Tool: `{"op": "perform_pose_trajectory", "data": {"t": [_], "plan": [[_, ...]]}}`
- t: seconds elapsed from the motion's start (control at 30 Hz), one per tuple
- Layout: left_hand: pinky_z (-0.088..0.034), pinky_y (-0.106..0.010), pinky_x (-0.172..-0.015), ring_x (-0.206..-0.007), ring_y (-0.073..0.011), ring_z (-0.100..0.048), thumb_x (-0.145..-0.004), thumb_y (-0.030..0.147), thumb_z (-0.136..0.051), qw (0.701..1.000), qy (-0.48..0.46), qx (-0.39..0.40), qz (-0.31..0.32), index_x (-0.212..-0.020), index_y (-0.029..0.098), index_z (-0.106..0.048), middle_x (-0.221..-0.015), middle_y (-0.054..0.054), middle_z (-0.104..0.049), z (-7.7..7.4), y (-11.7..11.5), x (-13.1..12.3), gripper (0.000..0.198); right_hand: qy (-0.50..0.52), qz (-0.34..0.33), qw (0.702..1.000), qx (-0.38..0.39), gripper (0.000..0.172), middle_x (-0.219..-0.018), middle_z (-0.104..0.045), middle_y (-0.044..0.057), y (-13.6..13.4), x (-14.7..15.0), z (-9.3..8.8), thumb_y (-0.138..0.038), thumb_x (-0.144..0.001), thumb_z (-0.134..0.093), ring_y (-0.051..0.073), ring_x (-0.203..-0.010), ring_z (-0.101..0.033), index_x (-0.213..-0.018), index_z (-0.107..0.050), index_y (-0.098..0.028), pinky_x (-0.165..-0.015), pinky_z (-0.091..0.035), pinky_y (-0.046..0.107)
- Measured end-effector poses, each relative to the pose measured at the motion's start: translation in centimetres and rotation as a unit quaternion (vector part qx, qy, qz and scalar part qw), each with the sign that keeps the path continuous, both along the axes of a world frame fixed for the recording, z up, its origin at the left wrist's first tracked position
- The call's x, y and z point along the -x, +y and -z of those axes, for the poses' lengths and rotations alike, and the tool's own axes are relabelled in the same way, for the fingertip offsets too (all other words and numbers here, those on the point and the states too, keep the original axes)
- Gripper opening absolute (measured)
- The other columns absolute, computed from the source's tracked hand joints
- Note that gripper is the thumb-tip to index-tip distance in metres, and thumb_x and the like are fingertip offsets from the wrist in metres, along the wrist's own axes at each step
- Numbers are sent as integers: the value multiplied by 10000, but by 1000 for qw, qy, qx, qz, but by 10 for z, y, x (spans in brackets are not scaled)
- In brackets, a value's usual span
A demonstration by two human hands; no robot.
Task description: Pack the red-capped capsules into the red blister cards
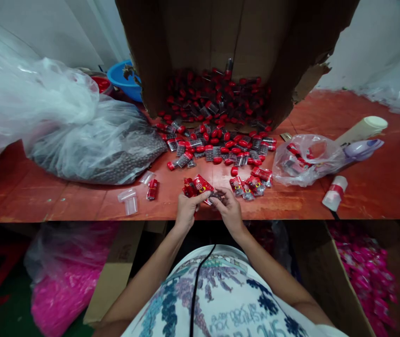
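Just above the table's front edge, my left hand (186,208) is closed on several small red printed packets (202,183). The fingers of my right hand (231,210) pinch the near end of one packet, where something small and dark shows between the fingertips; its detail is hidden. Beside my right hand lies a small group of filled packets (256,186), red on top with clear lower parts. Beyond both hands spreads a heap of small clear tubes with red caps (217,150), holding dark contents. A rolled red bundle (152,189) lies to the left of my left hand.
An upright cardboard box (284,61) opens toward me, full of capped tubes. At left sits a clear bag of dark beads (105,154), near empty clear tubes (129,201). At right are a small plastic bag (291,161) and a white roll (334,194).
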State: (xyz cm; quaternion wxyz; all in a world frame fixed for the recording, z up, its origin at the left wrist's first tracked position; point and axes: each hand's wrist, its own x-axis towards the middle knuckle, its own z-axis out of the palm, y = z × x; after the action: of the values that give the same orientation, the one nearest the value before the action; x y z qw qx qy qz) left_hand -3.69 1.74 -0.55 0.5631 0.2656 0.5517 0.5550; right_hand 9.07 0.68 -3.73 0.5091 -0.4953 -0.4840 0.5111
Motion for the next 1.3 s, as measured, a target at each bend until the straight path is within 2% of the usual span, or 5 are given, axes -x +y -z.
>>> {"op": "perform_pose_trajectory", "data": {"t": [0.27, 0.47, 0.77, 1.03, 1.3], "plan": [[-209, -183, -349, -373, -31, -312, -555, 294, -808, 1000, 8, 5, 7, -617, 127, -567, -466, 66, -450, -3, -4, -5, 300, 87, -12, 995, 41, 344, -841, -619, -13, 0, 2, -1, -343, -774, -658, 108, -579, -588, -1092, -565, -250, -522, -524, 232], [-189, -177, -340, -376, -32, -300, -586, 309, -791, 1000, -8, -11, -7, -609, 136, -545, -458, 76, -401, 1, -6, 0, 302, 86, -88, 992, 19, 345, -1047, -551, 22, 1, -7, -6, -316, -797, -634, 120, -720, -619, -1138, -599, -273, -644, -573, 274], [-172, -193, -326, -337, -39, -286, -552, 320, -809, 997, 39, 30, 51, -556, 148, -513, -406, 75, -391, -5, 1, 7, 342, 120, -121, 984, 51, 383, -1051, -549, 14, 3, -11, -7, -309, -767, -661, 114, -679, -630, -1146, -604, -286, -582, -570, 269], [-184, -184, -345, -356, -29, -289, -554, 283, -808, 1000, 27, -11, -5, -560, 135, -543, -432, 76, -401, -5, 2, -4, 303, 23, -35, 999, -21, 304, -1027, -552, 31, -4, -3, -3, -286, -773, -664, 144, -799, -605, -1074, -628, -265, -694, -561, 287], [-215, -194, -356, -375, -35, -332, -563, 291, -807, 998, 34, 10, 50, -668, 109, -646, -518, 22, -551, -5, 0, -5, 265, 204, -56, 970, 118, 447, -942, -616, -11, -4, -1, -3, -295, -685, -742, 101, -618, -625, -1096, -573, -253, -555, -568, 256]]}}
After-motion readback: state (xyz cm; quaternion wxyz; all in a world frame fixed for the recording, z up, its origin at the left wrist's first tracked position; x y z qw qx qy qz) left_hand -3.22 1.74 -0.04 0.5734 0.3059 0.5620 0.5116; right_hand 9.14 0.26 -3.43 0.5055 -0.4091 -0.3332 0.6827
